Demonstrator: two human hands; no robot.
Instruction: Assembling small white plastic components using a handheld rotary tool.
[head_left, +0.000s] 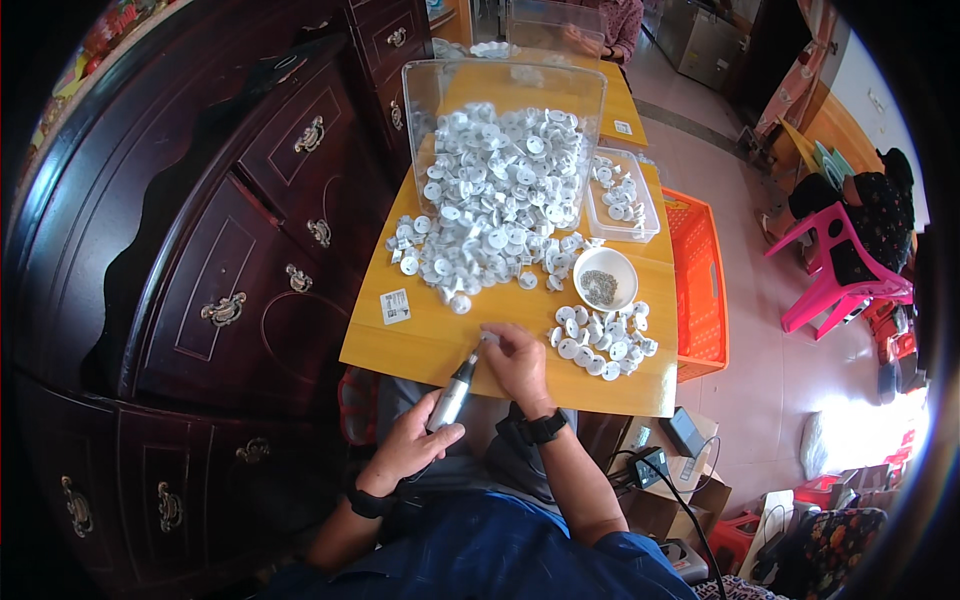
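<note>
My left hand (pixel 408 445) is wrapped around a silver and black electric screwdriver (pixel 452 397), its narrow tip pointing up and away from me. At that tip, my right hand (pixel 520 370) pinches a small white plastic part (pixel 488 338), mostly covered by the fingers. Beyond the hands, a big heap of white round-headed plastic parts (pixel 500 190) fills a clear plastic bin (pixel 412 90) and spreads onto the yellow table (pixel 440 350). Right of my right hand lies a smaller group of white parts (pixel 603 342). Behind it stands a white bowl (pixel 625 262) holding small metal screws (pixel 599 288).
A shallow clear tray (pixel 640 232) with some white parts sits at the table's right edge, beside an orange crate (pixel 697 290). Dark wooden drawers (pixel 230 310) rise close on the left. A pink chair (pixel 845 265) and seated people are farther off.
</note>
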